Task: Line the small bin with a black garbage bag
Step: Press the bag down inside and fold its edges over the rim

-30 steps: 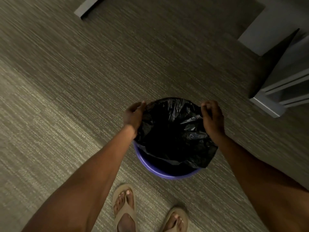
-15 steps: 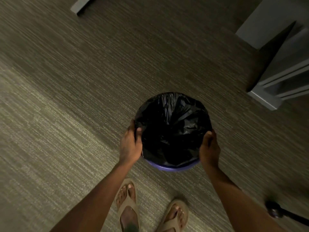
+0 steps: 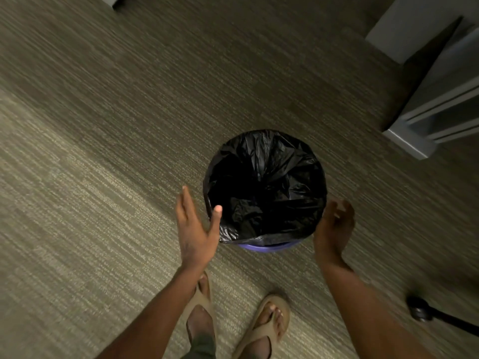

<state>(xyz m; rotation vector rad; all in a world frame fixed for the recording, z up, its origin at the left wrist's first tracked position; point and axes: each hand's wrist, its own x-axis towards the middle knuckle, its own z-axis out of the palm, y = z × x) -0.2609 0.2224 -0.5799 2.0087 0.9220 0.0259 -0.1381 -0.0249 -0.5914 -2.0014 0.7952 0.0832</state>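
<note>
On a ribbed grey-green carpet, the small bin stands between the two hands, left hand released with fingers spread just beside the rim, right hand loosely curled, gripping nothing. To finish well, the near edge likely wants tugging lower so it grips evenly. The black garbage bag is glossy and crinkled, folded over the rim, with a purple sliver showing nearest the feet.

A grey-green carpeted floor with fine ribbed streaks fills the view. Grey panelled furniture stands at the upper right. A black caster wheel on a dark leg sits at the lower right. Two tan flip-flop sandals rest on the carpet at the bottom centre.
</note>
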